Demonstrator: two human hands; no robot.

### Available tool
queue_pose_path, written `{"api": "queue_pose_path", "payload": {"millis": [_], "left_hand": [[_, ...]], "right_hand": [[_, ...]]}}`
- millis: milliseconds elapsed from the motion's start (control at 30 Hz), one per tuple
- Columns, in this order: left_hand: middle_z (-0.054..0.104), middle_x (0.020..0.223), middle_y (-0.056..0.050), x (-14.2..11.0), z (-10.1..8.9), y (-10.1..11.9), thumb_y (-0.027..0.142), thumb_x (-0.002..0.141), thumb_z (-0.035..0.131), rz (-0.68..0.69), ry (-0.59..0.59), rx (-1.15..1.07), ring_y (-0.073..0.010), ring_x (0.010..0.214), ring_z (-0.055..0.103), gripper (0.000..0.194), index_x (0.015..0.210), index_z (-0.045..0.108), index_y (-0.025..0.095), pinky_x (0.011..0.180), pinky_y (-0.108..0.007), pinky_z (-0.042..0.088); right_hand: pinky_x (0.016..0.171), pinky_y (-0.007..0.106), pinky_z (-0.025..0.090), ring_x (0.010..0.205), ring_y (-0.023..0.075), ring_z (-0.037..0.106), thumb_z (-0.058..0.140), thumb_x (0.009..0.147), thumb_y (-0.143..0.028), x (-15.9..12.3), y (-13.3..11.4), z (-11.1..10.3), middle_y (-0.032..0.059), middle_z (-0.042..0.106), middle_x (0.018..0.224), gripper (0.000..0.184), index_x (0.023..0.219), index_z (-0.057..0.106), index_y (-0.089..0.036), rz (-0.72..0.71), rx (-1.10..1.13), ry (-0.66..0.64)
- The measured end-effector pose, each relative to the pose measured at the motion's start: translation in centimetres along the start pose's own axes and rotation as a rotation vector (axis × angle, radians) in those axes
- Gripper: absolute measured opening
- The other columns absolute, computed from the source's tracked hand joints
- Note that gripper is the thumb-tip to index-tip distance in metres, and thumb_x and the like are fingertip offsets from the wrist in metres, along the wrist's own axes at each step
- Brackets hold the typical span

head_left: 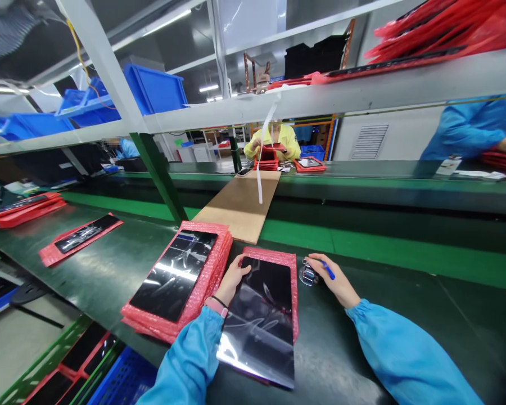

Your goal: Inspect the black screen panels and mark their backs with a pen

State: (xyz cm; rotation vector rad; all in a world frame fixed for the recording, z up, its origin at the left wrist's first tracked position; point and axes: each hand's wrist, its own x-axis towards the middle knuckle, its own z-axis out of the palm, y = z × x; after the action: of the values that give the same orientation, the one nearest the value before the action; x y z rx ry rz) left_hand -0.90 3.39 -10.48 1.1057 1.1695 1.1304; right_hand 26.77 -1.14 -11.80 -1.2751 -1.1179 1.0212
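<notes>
A glossy black screen panel (pixel 261 309) lies on red bubble wrap (pixel 294 292) in front of me, its clear film reflecting light. My left hand (pixel 233 278) grips the panel's upper left corner, with the thumb over its face. To the right of the panel, my right hand (pixel 335 277) has a blue pen (pixel 328 270) between its fingers. Its fingertips are at a small, shiny round object (pixel 307 273) on the bench; I cannot tell what it is. Left of my left hand, another black panel (pixel 175 275) tops a stack of red bubble-wrap sleeves (pixel 213 275).
A brown board (pixel 240 205) bridges to the far bench, where a person in yellow (pixel 293 147) sits. More red-wrapped panels (pixel 82 236) lie at left. A green post (pixel 158 174) and white overhead shelf (pixel 253 109) stand ahead. A blue crate (pixel 124 377) is below left.
</notes>
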Motion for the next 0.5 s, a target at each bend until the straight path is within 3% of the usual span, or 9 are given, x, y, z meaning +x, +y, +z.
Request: {"api": "queue_pose_path", "payload": {"millis": [133,267,367,433,500], "left_hand": [[0.066,0.110,-0.012,1.3,0.2,-0.8,0.012,0.065,0.069,0.032,0.014,0.082,-0.0273,0.116,0.054,0.038,0.103,0.066,0.016,0.104,-0.039,0.034],[0.054,0.132,-0.016,1.0,0.3,-0.5,0.015,0.073,0.063,0.086,0.079,0.189,-0.0282,0.128,0.044,0.055,0.127,0.052,0.015,0.108,-0.040,0.029],[0.033,0.150,-0.011,-1.4,-0.4,-0.2,0.014,0.074,0.061,0.114,0.124,0.262,-0.0226,0.140,0.024,0.064,0.135,0.042,0.018,0.116,-0.033,0.013],[0.030,0.152,-0.014,-3.8,-1.4,-0.1,0.012,0.071,0.063,0.051,0.132,0.292,-0.0226,0.142,0.021,0.066,0.134,0.043,0.013,0.116,-0.031,0.009],[0.038,0.145,-0.021,-6.1,-2.5,0.0,0.010,0.067,0.065,-0.079,0.125,0.299,-0.0270,0.137,0.031,0.067,0.130,0.044,0.008,0.114,-0.035,0.017]], "right_hand": [[0.077,0.037,0.055,0.082,0.0157,0.066,0.060,0.089,-0.028,0.6,0.6,0.3,0.0032,0.067,0.095,0.017,0.099,0.062,-0.014,0.030,0.007,-0.037],[0.086,0.044,0.053,0.092,0.0204,0.066,0.065,0.084,-0.032,0.5,0.4,-0.1,0.0063,0.068,0.101,0.023,0.100,0.061,-0.015,0.003,0.008,0.014],[0.104,0.051,0.039,0.116,0.0292,0.057,0.073,0.072,-0.045,-1.3,-0.6,-0.7,0.0115,0.063,0.120,0.043,0.102,0.057,-0.019,-0.072,-0.006,0.116],[0.109,0.050,0.033,0.124,0.0303,0.051,0.071,0.071,-0.051,-3.6,-1.1,-0.8,0.0119,0.058,0.129,0.048,0.106,0.054,-0.022,-0.122,-0.004,0.141],[0.102,0.050,0.043,0.114,0.0315,0.060,0.071,0.072,-0.047,-6.4,-0.8,-0.5,0.0141,0.064,0.120,0.043,0.103,0.055,-0.022,-0.100,0.008,0.049]]}}
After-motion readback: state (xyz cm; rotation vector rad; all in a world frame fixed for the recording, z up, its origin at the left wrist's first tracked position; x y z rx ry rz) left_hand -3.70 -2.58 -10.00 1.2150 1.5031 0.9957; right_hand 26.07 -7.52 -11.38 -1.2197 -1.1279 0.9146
